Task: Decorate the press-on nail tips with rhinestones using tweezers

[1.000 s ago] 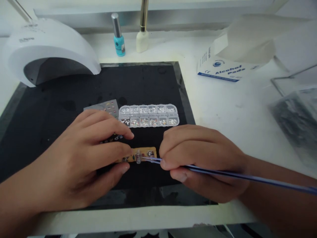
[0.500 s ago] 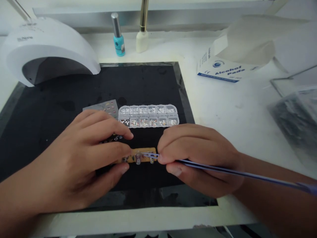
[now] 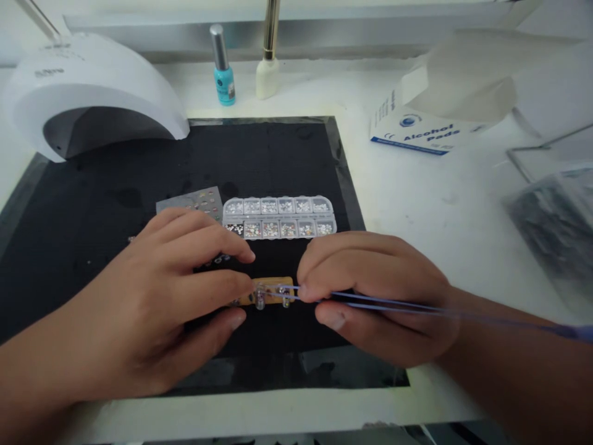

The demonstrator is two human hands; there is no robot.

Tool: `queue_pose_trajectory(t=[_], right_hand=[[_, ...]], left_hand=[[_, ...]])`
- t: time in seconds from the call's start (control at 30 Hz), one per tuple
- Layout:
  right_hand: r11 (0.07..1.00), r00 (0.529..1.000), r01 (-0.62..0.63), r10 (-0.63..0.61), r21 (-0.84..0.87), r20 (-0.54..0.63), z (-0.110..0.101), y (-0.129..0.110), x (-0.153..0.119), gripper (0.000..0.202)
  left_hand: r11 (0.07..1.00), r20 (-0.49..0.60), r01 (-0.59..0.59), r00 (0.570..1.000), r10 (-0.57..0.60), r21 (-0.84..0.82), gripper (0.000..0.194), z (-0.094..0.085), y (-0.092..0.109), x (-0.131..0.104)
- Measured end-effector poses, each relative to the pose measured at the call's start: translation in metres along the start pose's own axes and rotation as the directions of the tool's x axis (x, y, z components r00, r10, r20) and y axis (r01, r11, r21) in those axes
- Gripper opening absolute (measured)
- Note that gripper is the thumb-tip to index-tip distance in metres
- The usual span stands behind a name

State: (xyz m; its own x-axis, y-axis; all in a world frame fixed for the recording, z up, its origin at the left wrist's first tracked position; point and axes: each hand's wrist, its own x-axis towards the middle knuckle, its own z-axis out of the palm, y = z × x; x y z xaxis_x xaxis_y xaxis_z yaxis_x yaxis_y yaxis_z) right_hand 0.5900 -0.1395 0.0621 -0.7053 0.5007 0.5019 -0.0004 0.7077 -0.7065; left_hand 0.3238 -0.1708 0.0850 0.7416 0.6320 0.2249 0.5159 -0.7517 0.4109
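Note:
A small wooden block (image 3: 273,283) bearing decorated nail tips (image 3: 260,299) lies on the black mat (image 3: 278,154). My left hand (image 3: 185,296) holds the block's left end between forefinger and thumb, hiding that part. My right hand (image 3: 375,290) grips long blue tweezers (image 3: 398,309), whose points are over the block's right half; the two arms show a gap. Whether anything sits between the points is too small to tell. Behind the block is a clear compartment case (image 3: 279,217) of small gems. A sheet of stickers (image 3: 189,201) lies partly behind my left hand.
A white arched lamp (image 3: 111,86) stands at the back left. Turquoise (image 3: 225,85) and cream (image 3: 267,79) bottles stand behind the mat. An alcohol pads box (image 3: 417,123) is at the back right, with a clear bag (image 3: 556,222) at the right edge.
The tweezers' arms have spread apart in my right hand. My left hand's fingers have shifted slightly right along the block.

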Motion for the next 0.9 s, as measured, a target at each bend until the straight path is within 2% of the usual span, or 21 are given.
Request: queue_pose_trajectory(t=[0.23, 0.37, 0.63, 0.9], right_hand=[[0.999, 1.000, -0.013, 0.013, 0.039, -0.008, 0.0016, 0.0025, 0.0004, 0.008], [0.999, 1.000, -0.024, 0.025, 0.041, -0.012, 0.0019, 0.0019, 0.0002, 0.007], [0.996, 0.997, -0.041, 0.046, 0.082, -0.062, 0.0032, 0.0005, -0.0011, 0.008], [0.996, 0.998, -0.046, 0.049, 0.080, -0.030, 0.0018, 0.0007, -0.0005, 0.009]], left_hand=[[0.999, -0.036, 0.036, 0.999, -0.036, -0.007, 0.020, 0.0015, 0.0024, 0.0011], [1.000, -0.022, 0.022, 1.000, -0.022, -0.005, 0.021, 0.0010, 0.0019, 0.0003], [0.999, -0.042, 0.039, 0.998, -0.039, -0.012, 0.021, 0.0018, 0.0032, -0.0001], [1.000, -0.020, 0.022, 1.000, -0.022, 0.002, 0.021, 0.0009, 0.0014, -0.0004]])
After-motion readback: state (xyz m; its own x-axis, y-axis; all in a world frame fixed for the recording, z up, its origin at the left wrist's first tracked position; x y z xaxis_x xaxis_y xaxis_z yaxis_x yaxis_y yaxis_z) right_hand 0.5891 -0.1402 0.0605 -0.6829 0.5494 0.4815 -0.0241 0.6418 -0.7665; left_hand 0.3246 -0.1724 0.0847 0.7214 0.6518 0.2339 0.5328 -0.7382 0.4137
